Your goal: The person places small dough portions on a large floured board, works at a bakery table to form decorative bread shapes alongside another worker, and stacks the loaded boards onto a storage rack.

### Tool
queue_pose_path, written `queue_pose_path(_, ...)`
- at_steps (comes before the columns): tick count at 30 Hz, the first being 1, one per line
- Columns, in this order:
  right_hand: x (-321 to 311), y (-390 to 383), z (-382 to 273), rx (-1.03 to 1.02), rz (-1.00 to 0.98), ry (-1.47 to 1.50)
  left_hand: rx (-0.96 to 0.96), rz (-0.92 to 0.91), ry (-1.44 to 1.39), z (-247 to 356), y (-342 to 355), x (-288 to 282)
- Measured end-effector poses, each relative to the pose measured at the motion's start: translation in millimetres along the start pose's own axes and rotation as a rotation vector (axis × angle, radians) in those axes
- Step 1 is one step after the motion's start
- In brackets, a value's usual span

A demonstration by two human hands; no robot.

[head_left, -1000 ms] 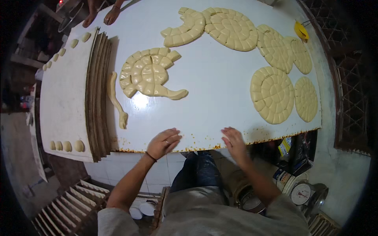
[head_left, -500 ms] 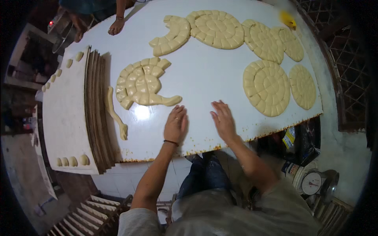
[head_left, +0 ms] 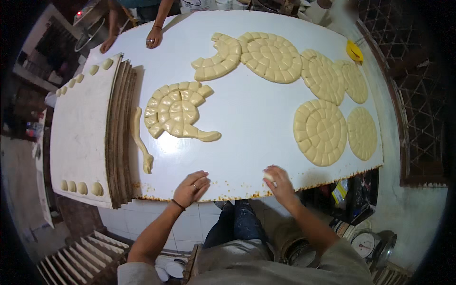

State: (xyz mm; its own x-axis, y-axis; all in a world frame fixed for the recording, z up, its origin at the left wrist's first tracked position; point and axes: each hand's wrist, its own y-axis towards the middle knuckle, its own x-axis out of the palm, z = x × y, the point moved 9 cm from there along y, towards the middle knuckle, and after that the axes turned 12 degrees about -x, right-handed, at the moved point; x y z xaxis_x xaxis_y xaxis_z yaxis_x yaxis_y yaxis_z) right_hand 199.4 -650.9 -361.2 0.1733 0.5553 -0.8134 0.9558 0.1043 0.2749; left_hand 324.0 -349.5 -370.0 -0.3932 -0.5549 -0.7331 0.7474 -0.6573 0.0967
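Near the front edge of the white table [head_left: 237, 156], my right hand [head_left: 282, 186] is curled around a small piece of dough [head_left: 269, 177], which shows between thumb and fingers. My left hand [head_left: 192, 187] lies palm down at the same edge, its fingers curled in; whatever is under them is hidden. Beyond the left hand lies a partly taken-apart round of scored dough [head_left: 172, 110] with one strip trailing to the right. A separate long dough strip [head_left: 140, 142] lies beside the stacked boards.
Stacked boards [head_left: 83, 137] at left carry several small dough pieces [head_left: 97, 189]. Scored dough rounds [head_left: 320, 132] lie at right, others [head_left: 271, 57] along the far side. Another person's hand [head_left: 154, 37] rests at the far left. A yellow object [head_left: 354, 51] and a dial scale [head_left: 364, 243] are at right.
Both hands have drawn back toward the front edge and moved apart. The fingers have curled in, and dough now shows in my right hand. The view has shifted slightly.
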Motion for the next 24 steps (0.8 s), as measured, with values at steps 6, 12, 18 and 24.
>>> queue_pose_path(6, 26.8, 65.6, -10.1, 0.028, 0.052, -0.001, -0.135, 0.308, 0.01, 51.6, 88.2, 13.6)
queue_pose_path(12, 2.4, 40.3, 35.0, 0.091, 0.058, 0.043, -0.169, 0.256, 0.031, 6.0, 29.2, -5.2)
queue_pose_path(18, 26.6, 18.5, -3.4, -0.069, 0.003, -0.007, -0.238, 0.401, -0.055, 47.9, 19.7, 11.1)
queue_pose_path(24, 37.5, -18.6, 50.7, 0.547, -0.156, 0.808, -1.213, 0.522, -1.653, -1.9, -60.6, 56.3)
